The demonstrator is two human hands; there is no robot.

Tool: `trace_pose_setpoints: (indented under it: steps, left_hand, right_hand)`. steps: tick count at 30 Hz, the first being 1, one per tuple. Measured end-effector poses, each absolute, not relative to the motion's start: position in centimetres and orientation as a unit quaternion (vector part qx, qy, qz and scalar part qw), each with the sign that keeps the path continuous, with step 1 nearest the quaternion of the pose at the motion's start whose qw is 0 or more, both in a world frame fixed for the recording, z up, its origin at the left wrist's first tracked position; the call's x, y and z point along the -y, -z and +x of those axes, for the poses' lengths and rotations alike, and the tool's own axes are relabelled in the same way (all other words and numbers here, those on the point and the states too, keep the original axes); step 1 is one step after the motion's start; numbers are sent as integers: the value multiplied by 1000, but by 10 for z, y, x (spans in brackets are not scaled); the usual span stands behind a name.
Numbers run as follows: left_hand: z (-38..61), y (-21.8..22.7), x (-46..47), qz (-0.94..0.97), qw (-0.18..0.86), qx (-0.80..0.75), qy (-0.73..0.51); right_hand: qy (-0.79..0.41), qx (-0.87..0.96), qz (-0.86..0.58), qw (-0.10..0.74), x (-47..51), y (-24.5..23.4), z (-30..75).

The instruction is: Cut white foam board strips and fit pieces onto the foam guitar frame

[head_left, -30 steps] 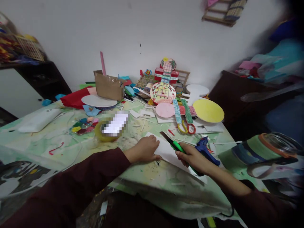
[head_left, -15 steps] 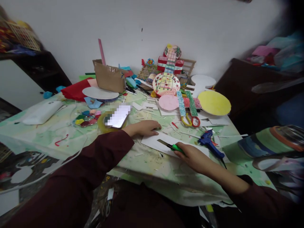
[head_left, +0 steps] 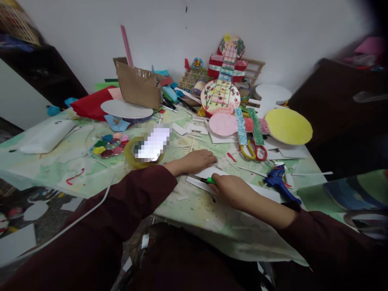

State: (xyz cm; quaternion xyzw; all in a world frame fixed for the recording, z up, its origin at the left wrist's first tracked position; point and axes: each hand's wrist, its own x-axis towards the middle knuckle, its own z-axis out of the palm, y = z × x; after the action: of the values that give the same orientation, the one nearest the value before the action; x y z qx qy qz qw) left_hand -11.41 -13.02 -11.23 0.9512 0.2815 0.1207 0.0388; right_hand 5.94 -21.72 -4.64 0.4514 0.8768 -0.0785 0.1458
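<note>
1. My right hand, just right of the frame's centre, is gripping a green cutter, fingers closed around its handle, its tip pointing left over the white sheet
2. The white sheet is lying on the desk below and right of centre, stretching rightward behind my right hand
3. My left hand is resting at the sheet's left end, fingers stretched out and unclenched
4. A blue glue gun is lying near the sheet's right end
</note>
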Motion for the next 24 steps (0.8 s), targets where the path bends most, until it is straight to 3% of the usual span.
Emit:
trace_pose_setpoints:
  steps: [24]
  left_hand:
    - [-113,112,127,954,52,-277,-105]
  right_hand:
    - [72,-886,418,187,211,40,46]
